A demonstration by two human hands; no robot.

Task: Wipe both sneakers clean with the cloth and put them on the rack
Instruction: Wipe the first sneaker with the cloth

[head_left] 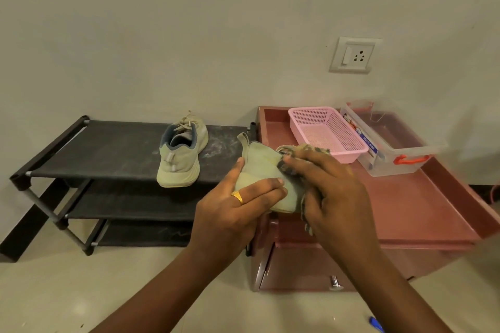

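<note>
Left hand (232, 211) grips a beige sneaker (259, 165); right hand (338, 192) bunches the cloth (313, 149) against it. The other sneaker (182, 157) stands toward the rack (108, 149) top's right end.

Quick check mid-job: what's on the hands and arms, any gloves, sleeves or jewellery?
No gloves or sleeves in view on either arm. The left hand wears a gold ring; the right hand wears nothing visible.

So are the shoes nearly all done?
About halfway. One sneaker already sits on top of the rack. The left hand holds the other sneaker while the right hand rubs it with the cloth. Still left: finish wiping, then rack it too.
</note>
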